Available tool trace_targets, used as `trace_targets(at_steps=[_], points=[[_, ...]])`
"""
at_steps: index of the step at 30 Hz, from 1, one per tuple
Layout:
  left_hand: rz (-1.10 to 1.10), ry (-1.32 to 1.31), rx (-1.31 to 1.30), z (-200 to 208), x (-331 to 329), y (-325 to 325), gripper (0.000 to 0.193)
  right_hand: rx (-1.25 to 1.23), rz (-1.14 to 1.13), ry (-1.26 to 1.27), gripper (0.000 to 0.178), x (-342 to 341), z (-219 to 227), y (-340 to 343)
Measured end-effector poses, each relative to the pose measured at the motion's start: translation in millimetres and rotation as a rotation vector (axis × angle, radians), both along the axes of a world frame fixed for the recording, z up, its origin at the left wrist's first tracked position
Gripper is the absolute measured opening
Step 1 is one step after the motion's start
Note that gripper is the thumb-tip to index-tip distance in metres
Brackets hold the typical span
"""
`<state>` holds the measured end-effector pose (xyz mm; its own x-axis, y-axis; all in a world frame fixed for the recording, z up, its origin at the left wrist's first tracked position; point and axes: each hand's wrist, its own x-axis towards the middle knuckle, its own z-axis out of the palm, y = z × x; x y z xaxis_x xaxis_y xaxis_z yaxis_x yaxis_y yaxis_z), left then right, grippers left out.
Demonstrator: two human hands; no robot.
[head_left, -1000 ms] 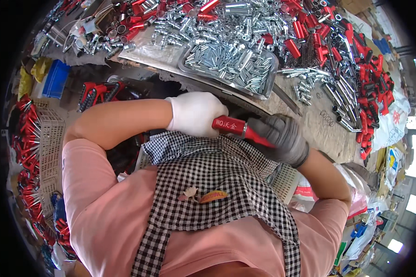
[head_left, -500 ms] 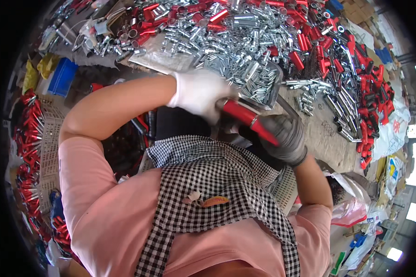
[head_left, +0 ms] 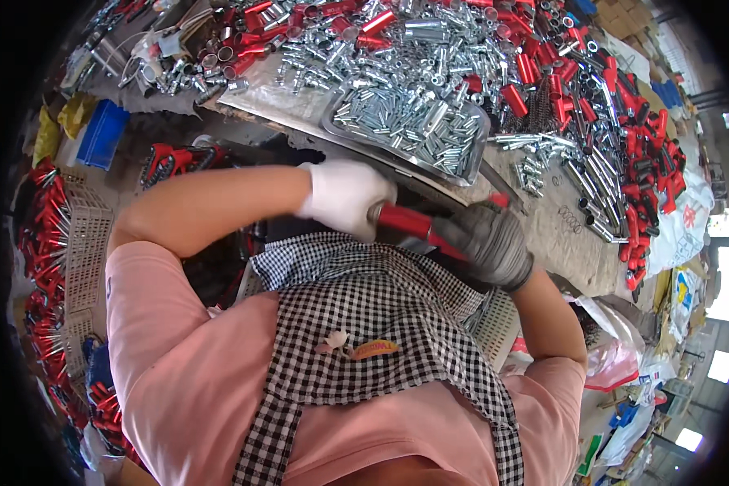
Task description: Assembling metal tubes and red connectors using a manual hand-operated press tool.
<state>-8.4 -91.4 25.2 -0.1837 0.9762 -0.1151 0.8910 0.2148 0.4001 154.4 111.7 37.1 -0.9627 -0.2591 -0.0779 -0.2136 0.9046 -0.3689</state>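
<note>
A red tube-shaped tool (head_left: 405,219) with a silvery ring round its middle lies almost level in front of my apron. My left hand (head_left: 352,200), in a white glove, is closed about its left end, and motion blurs the fingers slightly. The right end is gripped by my right hand (head_left: 488,241) in a grey glove, whose fingers wrap over a red handle part. A small red tip (head_left: 498,199) sticks out above that hand. Just beyond both hands, a metal tray (head_left: 330,123) of short silvery pins rests at the workbench edge.
Silvery fittings (head_left: 429,69) and red tubes (head_left: 513,101) are heaped on the bench (head_left: 579,255). Red handles (head_left: 640,194) line its right side. To my left stand a blue bin (head_left: 105,134), beige crates (head_left: 87,243) and piled red tools (head_left: 44,251).
Both hands have come nearer my body, the left one most, with the red tool turned closer to level. The pin tray is now uncovered.
</note>
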Motion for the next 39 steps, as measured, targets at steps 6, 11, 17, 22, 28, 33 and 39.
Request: trace_targets(at_steps=[6, 11, 17, 22, 28, 33, 39], points=[[0.003, 0.385, 0.165, -14, 7, -3, 0.017, -0.829, -0.331, -0.128, 0.040, 21, -43, -9], [0.089, 0.193, 0.283, -5, 1, 5, 0.021, -0.635, -0.291, -0.303, 0.052, -2, 8, 6], [-0.016, -0.084, -0.165, -10, 16, -4, 0.020, -0.097, 0.018, 0.072, 0.047, 10, -25, 4], [0.034, 0.454, 0.262, -9, -6, 7, 0.016, -1.172, -0.421, -0.330, 0.047, 6, -7, -10], [-0.159, -0.599, -0.314, -7, -9, 3, 0.030, 0.170, 0.544, 0.657, 0.040, -11, -2, 24], [-0.082, -1.144, -0.590, -42, 2, -8, 0.024, 0.121, 0.592, 0.738, 0.037, -5, -24, 15], [0.035, -0.179, -0.230, -7, 11, -7, 0.020, 0.153, 0.401, 0.770, 0.044, -3, -35, 7]])
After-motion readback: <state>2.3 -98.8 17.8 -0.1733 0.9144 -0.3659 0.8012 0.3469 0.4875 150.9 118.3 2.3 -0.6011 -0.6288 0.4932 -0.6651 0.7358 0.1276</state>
